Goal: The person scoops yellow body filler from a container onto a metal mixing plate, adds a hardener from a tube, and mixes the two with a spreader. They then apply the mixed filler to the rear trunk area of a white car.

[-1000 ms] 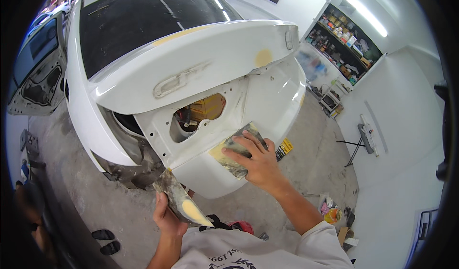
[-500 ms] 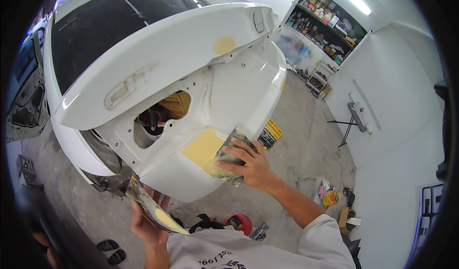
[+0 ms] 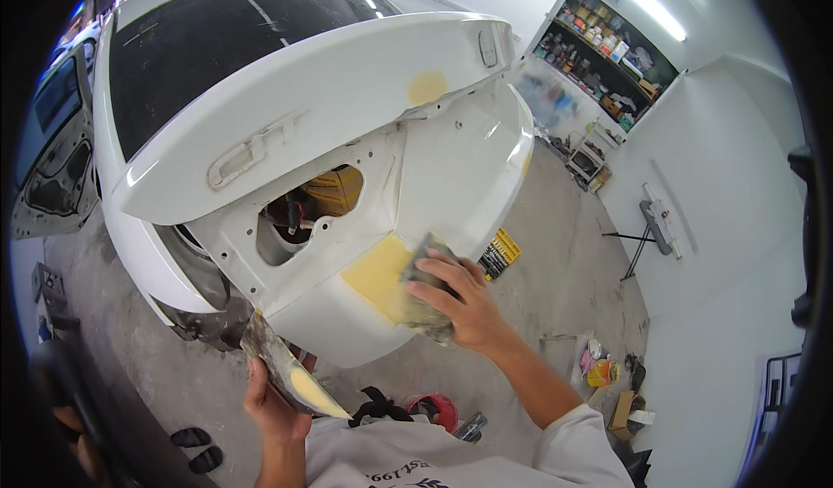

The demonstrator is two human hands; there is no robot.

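My right hand (image 3: pixel 468 301) is closed on a dark grey putty spreader (image 3: pixel 427 310), a flat rectangular blade smeared with filler and slightly blurred. Its face lies over the right side of a yellow filler patch (image 3: pixel 375 273) on the car's white rear panel (image 3: pixel 334 327); the panel beneath the blade is hidden. Lower left, my left hand (image 3: pixel 276 406) grips a thin mixing board (image 3: pixel 276 358), tilted, its surface stained grey and carrying a lump of yellow putty (image 3: pixel 311 390). The board's tip is close to the panel's lower left corner; I cannot tell whether they touch.
Above the panel juts the raised white trunk lid (image 3: pixel 330 98), with a round filler spot. A yellow and black case (image 3: pixel 501 254) lies on the floor to the right. Near my body are a red bucket (image 3: pixel 444 410) and black slippers (image 3: pixel 200 450). Farther right stands a folding stand (image 3: pixel 646 241).
The scene has shifted slightly right in view. My right hand has turned the spreader a little over the patch, showing motion blur. My left hand still holds the board in much the same pose.
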